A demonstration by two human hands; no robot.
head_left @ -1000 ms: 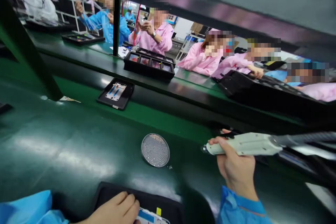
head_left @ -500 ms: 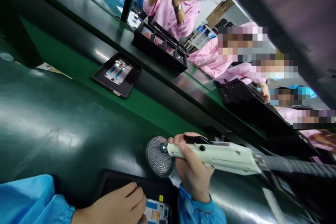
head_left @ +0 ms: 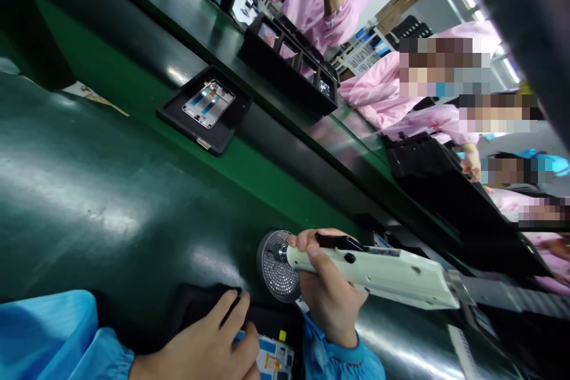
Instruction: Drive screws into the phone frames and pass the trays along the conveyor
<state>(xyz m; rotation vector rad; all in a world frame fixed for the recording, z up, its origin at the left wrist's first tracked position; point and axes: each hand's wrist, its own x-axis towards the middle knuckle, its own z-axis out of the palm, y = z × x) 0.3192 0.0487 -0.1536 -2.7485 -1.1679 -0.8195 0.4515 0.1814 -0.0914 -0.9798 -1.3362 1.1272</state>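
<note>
My right hand point(head_left: 327, 297) is wrapped round a white electric screwdriver point(head_left: 378, 270), whose tip sits over a round perforated metal screw dish point(head_left: 272, 267) on the dark green bench. My left hand point(head_left: 205, 347), in a blue sleeve, rests with fingers spread flat on a black tray point(head_left: 187, 309) at the bottom edge. That tray holds a phone frame point(head_left: 274, 362), only partly in view.
A second black tray with a phone frame point(head_left: 205, 108) lies on the green conveyor belt point(head_left: 111, 89) beyond. Across it stand a black compartment tray point(head_left: 289, 65) and further black trays point(head_left: 427, 172). Several people in pink and blue coats work opposite.
My right hand swung the screwdriver left from the bench's right side until its tip came over the screw dish. My left hand stayed on the near tray. The view tilted.
</note>
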